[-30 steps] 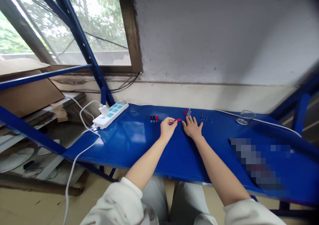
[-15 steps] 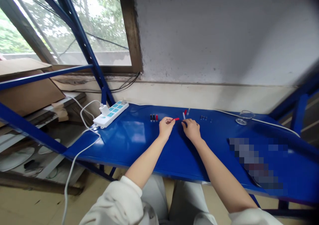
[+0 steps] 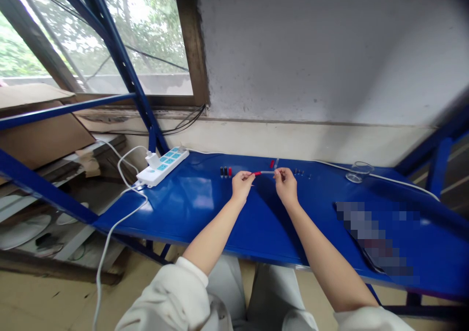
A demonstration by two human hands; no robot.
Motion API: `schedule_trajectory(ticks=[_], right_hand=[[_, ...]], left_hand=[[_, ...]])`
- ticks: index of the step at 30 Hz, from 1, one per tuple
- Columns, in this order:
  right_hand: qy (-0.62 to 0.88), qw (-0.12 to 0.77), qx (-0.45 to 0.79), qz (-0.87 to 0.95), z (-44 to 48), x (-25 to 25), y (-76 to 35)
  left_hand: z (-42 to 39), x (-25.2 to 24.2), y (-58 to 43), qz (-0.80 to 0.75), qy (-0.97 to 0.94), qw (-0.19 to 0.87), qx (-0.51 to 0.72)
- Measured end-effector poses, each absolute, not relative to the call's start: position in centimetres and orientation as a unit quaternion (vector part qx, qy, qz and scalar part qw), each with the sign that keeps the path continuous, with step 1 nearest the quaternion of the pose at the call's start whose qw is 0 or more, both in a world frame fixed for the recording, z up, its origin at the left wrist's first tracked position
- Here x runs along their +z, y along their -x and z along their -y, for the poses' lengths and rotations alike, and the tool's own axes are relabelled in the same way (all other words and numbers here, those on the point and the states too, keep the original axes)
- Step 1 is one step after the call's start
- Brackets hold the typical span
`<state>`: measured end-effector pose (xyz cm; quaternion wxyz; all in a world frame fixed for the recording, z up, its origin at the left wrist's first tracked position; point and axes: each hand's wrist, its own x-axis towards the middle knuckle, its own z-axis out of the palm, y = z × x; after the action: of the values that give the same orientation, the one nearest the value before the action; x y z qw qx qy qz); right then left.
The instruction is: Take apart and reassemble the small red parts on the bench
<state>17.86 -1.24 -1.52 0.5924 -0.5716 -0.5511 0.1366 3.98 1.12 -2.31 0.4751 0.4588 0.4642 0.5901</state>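
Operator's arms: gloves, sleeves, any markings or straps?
No gloves: the left hand and right hand are bare, and the forearms too. No watch, ring, strap, cable or marking shows on either. Each arm comes out of a loose, creased off-white cloth sleeve, the left sleeve and the right sleeve.

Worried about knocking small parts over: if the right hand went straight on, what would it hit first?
The right hand would probably meet the small red cylindrical piece first, beside a slim clear piece; depth is unclear from this view.
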Motion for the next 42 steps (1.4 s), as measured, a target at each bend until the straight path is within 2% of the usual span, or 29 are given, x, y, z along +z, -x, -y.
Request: schedule_trajectory(ticks=[17,23,28,33,36,42], right_hand=[[0.546,0.624,0.203,0.521,0.0,-2.8,-18.6],[0.524,0.642,0.231,0.510,0.1,-2.7,-18.3],[0.516,0.652,0.280,0.481,0.2,-2.4,-18.0],[0.514,0.622,0.313,0.500,0.4,-2.2,-17.7],[0.536,0.587,0.256,0.550,0.8,-2.2,-17.6],[0.574,0.463,0.138,0.661,1.3,-2.7,-17.4]], left_hand=[[-0.6,-1.3,-3.7,-0.461,-0.448,0.514,0.568],[0.1,-1.3,-4.3,-0.390,-0.532,0.563,0.498],[-0.5,-2.5,-4.7,-0.359,-0.573,0.500,0.542],[-0.8,-2.5,-4.4,-0.389,-0.600,0.418,0.560],[-0.4,-2.2,-4.4,-0.394,-0.612,0.399,0.558],[0.4,-1.4,-4.4,-0.398,-0.643,0.358,0.547]])
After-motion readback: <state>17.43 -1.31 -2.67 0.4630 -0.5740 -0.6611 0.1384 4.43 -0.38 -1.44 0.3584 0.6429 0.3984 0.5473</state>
